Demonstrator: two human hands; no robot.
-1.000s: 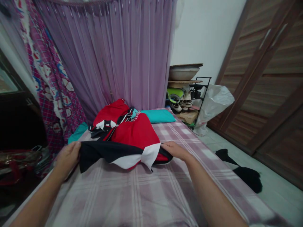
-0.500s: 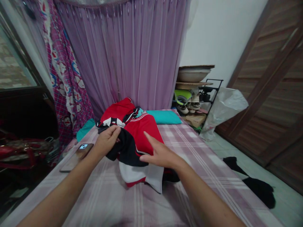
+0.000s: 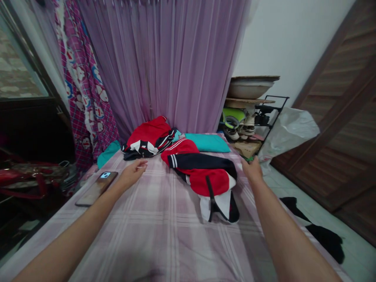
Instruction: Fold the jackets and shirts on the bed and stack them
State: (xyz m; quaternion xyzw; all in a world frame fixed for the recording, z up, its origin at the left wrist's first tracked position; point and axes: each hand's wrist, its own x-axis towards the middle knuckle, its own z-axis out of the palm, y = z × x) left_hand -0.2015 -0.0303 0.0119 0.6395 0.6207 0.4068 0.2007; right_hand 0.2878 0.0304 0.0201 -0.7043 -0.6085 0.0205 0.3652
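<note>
A red, navy and white jacket [image 3: 202, 160] lies loosely folded on the bed, one dark sleeve with a striped cuff laid across it. To its left, my left hand [image 3: 134, 172] hovers over the sheet, fingers loosely apart and holding nothing. My right hand [image 3: 252, 168] is off the jacket's right side, near the bed's edge, thumb and fingers parted and empty. Beyond my left hand, a second red, black and white garment [image 3: 149, 133] sits bunched up at the curtain.
A phone [image 3: 104, 181] lies on the plaid bedsheet [image 3: 141, 243] at the left, partly behind my left forearm. A turquoise pillow [image 3: 214, 143] is at the far end. A shoe rack [image 3: 268, 125] and a white plastic bag [image 3: 289, 131] stand right of the bed; black cloth [image 3: 323, 237] is on the floor.
My left hand has let go of the dark sleeve, which now lies across the jacket. The jacket has shifted right and is more folded. My right hand has moved away to the right.
</note>
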